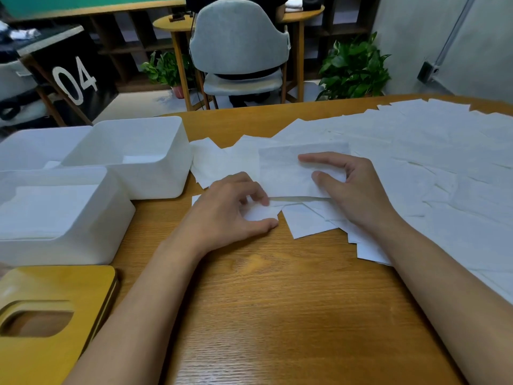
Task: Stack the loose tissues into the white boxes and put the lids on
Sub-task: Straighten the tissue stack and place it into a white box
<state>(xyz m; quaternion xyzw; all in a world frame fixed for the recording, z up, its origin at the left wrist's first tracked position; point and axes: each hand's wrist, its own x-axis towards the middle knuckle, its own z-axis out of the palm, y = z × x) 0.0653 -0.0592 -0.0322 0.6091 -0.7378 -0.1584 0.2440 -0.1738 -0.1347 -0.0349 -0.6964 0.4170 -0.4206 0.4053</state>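
Loose white tissues (416, 162) cover the right half of the wooden table (277, 315). One folded tissue (286, 173) lies on top of the pile in the middle; my right hand (352, 187) holds it with the thumb on top and the fingers along its far side. My left hand (236, 209) pinches the corner of a small tissue (261, 213) just below it. Three white boxes stand at the left: the near box (69, 232) holds a stack of tissues, the middle box (155, 173) has a few at its bottom, the far-left box (33, 145) is partly hidden.
A stack of yellow wooden lids (55, 315) with an oval slot lies at the near left corner. Beyond the table stand a grey chair (238, 45), two potted plants (355, 68) and a small round table (177, 26).
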